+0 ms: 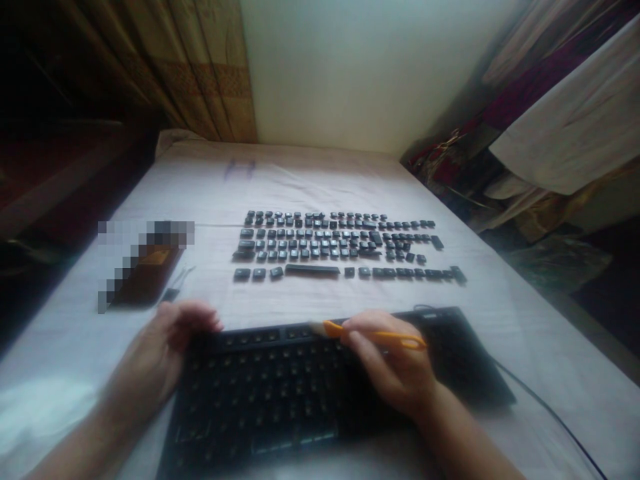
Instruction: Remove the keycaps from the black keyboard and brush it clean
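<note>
A black keyboard [250, 387] with its keycaps taken off lies tilted across the near part of the white-covered surface. My left hand [160, 343] grips its far left corner, fingers curled over the edge. In my right hand [400, 363] is a small brush [334, 329] with an orange handle. The pale bristles touch or hover just over the keyboard's top row; I cannot tell which. Beyond the keyboard, loose black keycaps [310, 245] stand in rows, with the long space bar keycap [313, 269] in the nearest row.
At the left lies a brown, partly pixelated object [150, 270], beside a small dark-ended tool [173, 291]. A black cable [545, 407] runs from the keyboard toward the lower right. Curtains [215, 73] hang at the back left, and cloths [575, 120] hang at the right.
</note>
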Motion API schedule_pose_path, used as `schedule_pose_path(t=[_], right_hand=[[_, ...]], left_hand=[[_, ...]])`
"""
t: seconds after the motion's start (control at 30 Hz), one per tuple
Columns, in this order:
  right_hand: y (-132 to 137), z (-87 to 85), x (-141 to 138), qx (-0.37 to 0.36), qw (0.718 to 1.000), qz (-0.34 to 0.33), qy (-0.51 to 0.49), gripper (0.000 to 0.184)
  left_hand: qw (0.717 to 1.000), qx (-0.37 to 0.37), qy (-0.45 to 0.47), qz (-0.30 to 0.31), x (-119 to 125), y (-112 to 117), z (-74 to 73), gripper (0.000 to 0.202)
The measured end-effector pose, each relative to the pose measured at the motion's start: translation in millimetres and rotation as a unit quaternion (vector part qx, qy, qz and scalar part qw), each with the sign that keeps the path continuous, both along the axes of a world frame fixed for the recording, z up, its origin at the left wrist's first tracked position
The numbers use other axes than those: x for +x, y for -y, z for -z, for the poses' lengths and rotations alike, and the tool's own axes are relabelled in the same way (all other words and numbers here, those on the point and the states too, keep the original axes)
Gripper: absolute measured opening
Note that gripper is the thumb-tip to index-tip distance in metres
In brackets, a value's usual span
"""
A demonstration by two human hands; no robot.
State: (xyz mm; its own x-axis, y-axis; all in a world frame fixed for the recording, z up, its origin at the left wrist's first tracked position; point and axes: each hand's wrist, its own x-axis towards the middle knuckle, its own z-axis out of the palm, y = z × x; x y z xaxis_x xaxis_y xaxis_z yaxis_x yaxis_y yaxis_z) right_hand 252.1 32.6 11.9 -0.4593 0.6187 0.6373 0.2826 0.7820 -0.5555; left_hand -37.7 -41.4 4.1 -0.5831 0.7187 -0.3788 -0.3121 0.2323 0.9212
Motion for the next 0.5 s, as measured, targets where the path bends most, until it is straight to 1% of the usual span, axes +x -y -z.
schedule_pose_path(t=[0.1, 0.23, 0.37, 0.5], right_hand=[[0.5, 1.7, -0.2, 0.0, 1.0, 0.0, -0.014, 0.021], [0.7, 2.9, 1.2, -0.026, 0.999, 0.005, -0.039, 0.023], [0.6, 0.1, 3.1, -0.004, 0.999, 0.023, -0.039, 0.021], [-0.2, -2.9, 2.8, 0.011, 1.0, 0.012, -0.022, 0.022]], left_hand=[[1.0, -0.001, 0.002, 0.0, -1.5, 0.6, 1.6, 0.07], [1.0, 0.003, -0.001, 0.006, -2.9, 0.2, 3.1, 0.069], [1.0, -0.005, -0.002, -0.005, -1.2, -2.6, 1.2, 0.069], [1.0, -0.004, -0.024, 0.007, -0.8, -2.6, 1.5, 0.071]])
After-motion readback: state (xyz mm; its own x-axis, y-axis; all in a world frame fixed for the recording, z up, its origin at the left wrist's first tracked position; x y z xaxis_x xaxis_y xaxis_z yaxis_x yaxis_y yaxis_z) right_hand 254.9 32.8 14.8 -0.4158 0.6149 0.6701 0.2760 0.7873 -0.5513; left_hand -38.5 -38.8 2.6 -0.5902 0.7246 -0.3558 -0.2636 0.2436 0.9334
